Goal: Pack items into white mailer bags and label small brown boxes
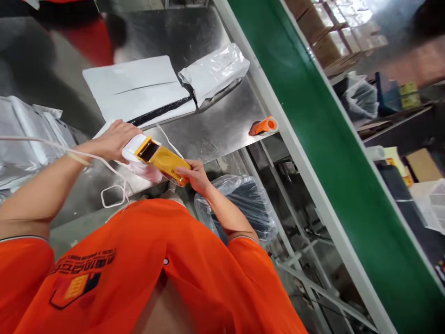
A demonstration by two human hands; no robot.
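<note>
Both my hands are at a yellow-and-white handheld device with a dark window, held tilted over the table's near edge. My left hand is closed around its white end, the thumb hidden. At the yellow lower end, my right hand grips with the thumb on top. A pinkish-white item, too blurred to name, shows beneath the device. A white cord loops below my left wrist. Just beyond, a flat white mailing bag with a black strip lies on the metal table, beside a filled white plastic package.
An orange cylinder stands at the table's right corner. A green conveyor belt with a pale rail runs diagonally on the right. Below the table sits a plastic-lined bin. White packages are stacked at left. Another person's red clothing shows at top left.
</note>
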